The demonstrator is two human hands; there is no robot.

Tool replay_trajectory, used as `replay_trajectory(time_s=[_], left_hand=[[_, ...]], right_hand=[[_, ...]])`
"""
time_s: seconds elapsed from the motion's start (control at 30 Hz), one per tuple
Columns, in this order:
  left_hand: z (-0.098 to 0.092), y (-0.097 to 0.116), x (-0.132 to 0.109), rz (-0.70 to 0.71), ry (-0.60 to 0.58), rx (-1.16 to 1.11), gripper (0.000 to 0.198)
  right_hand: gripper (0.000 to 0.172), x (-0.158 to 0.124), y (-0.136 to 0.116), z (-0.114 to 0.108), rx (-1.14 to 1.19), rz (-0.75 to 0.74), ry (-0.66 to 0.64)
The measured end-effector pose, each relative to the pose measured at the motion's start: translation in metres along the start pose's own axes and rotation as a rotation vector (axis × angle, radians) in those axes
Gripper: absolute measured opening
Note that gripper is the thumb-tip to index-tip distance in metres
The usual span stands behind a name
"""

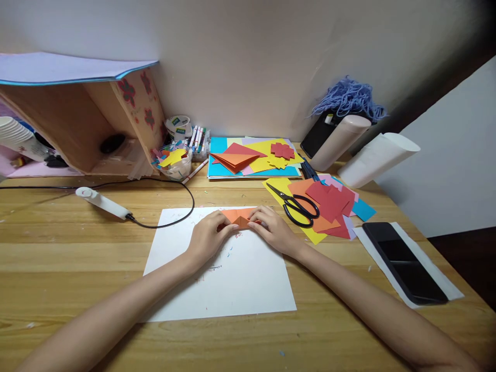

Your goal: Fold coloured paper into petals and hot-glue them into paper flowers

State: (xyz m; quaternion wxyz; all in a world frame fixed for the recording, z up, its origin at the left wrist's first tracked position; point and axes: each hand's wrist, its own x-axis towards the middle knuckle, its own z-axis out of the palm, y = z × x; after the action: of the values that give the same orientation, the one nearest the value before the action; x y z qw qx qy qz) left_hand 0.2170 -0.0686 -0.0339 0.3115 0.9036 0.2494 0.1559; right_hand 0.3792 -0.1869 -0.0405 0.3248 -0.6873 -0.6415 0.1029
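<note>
An orange sheet of origami paper, creased and partly folded, lies at the top of a white sheet of paper. My left hand grips its left side, the thumb pressed at the lower edge near the middle. On the other side my right hand pinches the paper, its thumb close to the left one. Between the thumbs a folded peak shows. The fingers cover both ends of the orange paper. Small coloured marks and scraps dot the white sheet.
Black-handled scissors rest on coloured paper scraps to the right. Beyond lies a paper stack. A phone is at far right. A white device with a black cable sits left, before a cardboard box. A cup of scraps stands behind.
</note>
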Motion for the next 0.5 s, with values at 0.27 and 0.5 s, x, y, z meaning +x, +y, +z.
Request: replay_trajectory(time_s=[0.27,0.5], left_hand=[[0.005,-0.005,0.006,0.014,0.086,0.251,0.026],[0.005,-0.005,0.009,0.054,0.078,0.346,0.027]], right_hand=[[0.019,0.001,0.0,0.009,-0.206,0.159,0.072],[0.022,0.002,0.002,0.014,-0.402,0.153,0.061]])
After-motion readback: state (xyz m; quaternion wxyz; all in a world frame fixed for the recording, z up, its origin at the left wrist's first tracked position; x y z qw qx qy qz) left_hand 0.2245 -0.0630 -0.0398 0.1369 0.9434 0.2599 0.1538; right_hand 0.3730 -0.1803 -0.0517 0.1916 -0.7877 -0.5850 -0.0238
